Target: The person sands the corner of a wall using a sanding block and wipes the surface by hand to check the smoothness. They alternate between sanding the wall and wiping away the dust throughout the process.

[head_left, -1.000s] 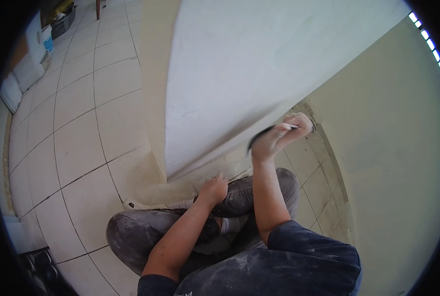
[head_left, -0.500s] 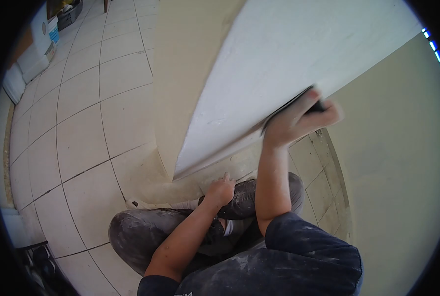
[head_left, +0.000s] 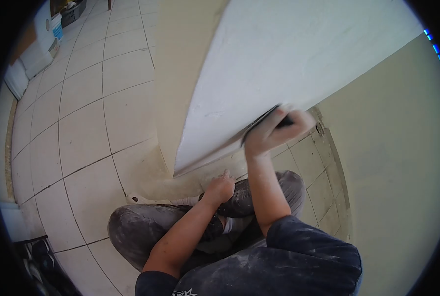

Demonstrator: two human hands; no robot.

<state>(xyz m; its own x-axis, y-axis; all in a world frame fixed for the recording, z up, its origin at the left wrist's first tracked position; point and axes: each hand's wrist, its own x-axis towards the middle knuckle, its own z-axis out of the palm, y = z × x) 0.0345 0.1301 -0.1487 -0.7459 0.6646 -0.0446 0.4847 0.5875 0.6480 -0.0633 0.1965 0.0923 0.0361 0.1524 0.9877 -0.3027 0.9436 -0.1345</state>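
Note:
My right hand (head_left: 272, 133) is closed round a black hand sander (head_left: 260, 120), its flat face against the white-coated wall panel (head_left: 259, 64) near the panel's lower right edge. Motion blurs the fingers and part of the tool. My left hand (head_left: 221, 188) rests on my crossed leg, holding nothing, with a finger stretched out towards the base of the wall. Pale dust marks both hands and my dark trousers (head_left: 146, 224).
Beige wall faces flank the white panel, one on the right (head_left: 392, 148). Light floor tiles (head_left: 84, 133) stretch away at left. A grey basket (head_left: 73, 14) and a white-and-blue bucket (head_left: 56, 27) stand far off at upper left. Dark shoes (head_left: 41, 256) lie at lower left.
My right hand has slid the hand sander down and to the left along the white panel. My left hand stays on my leg.

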